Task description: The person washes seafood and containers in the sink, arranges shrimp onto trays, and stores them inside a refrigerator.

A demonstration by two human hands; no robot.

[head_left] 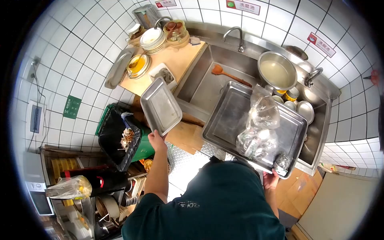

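My left hand (157, 140) grips the near end of a small rectangular metal tray (162, 107), tilted and held left of the sink. With my right hand (271, 180) I hold the near right corner of a large metal baking tray (224, 120), which lies over the front of the sink. Crumpled clear plastic bags (260, 140) are on the large tray. A dark, shiny wrapped bundle (283, 161) sits in its corner by my right hand. The fingers under both trays are partly hidden.
An orange spatula (230, 75) lies in the sink (196, 86). A metal bowl of cloudy liquid (277, 71) stands at the right basin, near several cans. Stacked plates (153, 42) occupy the wooden board (186, 56). A black-lined bin (114, 132) stands below left, beside a crowded shelf (104, 204).
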